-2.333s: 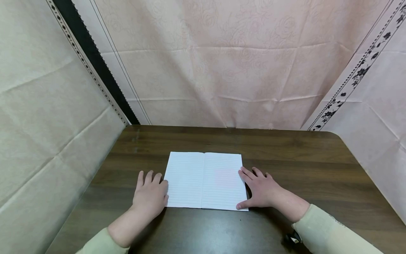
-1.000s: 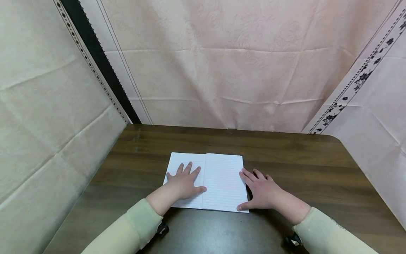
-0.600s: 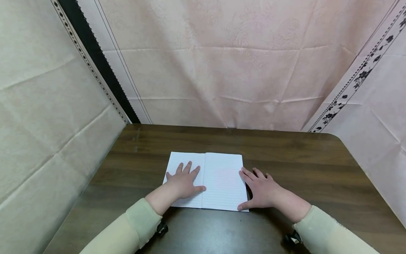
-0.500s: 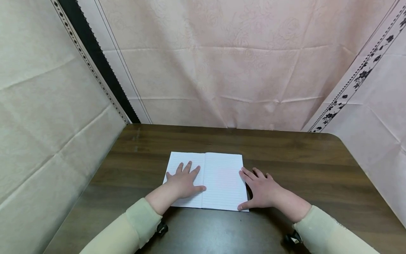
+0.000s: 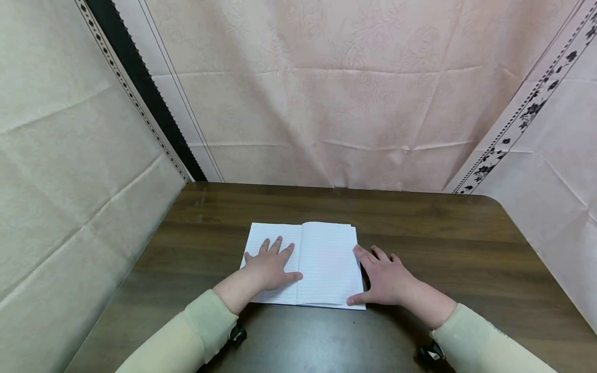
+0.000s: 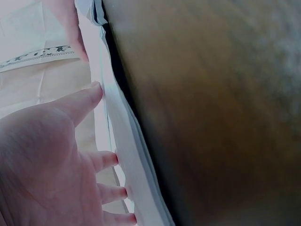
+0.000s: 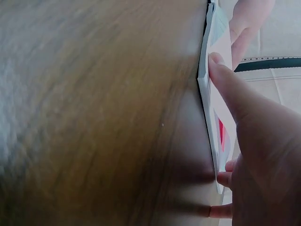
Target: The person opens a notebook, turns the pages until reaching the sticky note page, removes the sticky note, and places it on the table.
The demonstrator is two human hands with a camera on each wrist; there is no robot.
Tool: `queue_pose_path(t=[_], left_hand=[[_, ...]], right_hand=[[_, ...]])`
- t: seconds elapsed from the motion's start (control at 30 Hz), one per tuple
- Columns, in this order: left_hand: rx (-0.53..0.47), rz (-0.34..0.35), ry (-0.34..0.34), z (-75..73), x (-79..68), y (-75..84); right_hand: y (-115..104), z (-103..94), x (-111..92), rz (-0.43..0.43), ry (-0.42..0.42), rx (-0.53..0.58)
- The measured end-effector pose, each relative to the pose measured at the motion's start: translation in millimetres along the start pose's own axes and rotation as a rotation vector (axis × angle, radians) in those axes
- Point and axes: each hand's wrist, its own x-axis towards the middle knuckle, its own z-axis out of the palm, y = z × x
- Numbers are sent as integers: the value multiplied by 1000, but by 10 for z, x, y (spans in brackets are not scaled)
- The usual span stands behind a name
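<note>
An open notebook (image 5: 328,267) with lined white pages is laid on the brown table (image 5: 298,344), at six o'clock in the head view. Its left page is covered by the left hand (image 5: 268,270), at nine o'clock on the book, with fingers spread and the grip loose. Its right edge is touched by the right hand (image 5: 382,280), at three o'clock, with thumb and fingers wide apart and not clenched. From above, the top right page is seen bowed up a bit, and a corner of the paper below is shown at two o'clock. A bright red patch (image 7: 222,132) by the curved paper is shown only in the right wrist view. In the left wrist view, the stacked paper edges are seen from the side. Pale green sleeves (image 5: 485,336) are worn. The far side is closed by pinkish cloth (image 5: 336,114), at twelve o'clock
</note>
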Motion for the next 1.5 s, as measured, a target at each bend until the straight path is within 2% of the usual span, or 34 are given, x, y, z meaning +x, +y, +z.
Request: queue_pose_path(t=[0.37, 0.93, 1.1, 1.33, 1.5], left_hand=[[6, 5, -6, -8, 2, -5], [22, 12, 10, -11, 11, -9], [65, 24, 81, -7, -50, 32], [238, 137, 246, 49, -142, 95], [369, 228, 330, 99, -173, 178]], right_hand=[[8, 8, 2, 5, 22, -1], [14, 6, 7, 0, -10, -32], [13, 9, 12, 2, -14, -34], [8, 4, 12, 3, -16, -39], [9, 8, 9, 4, -18, -38]])
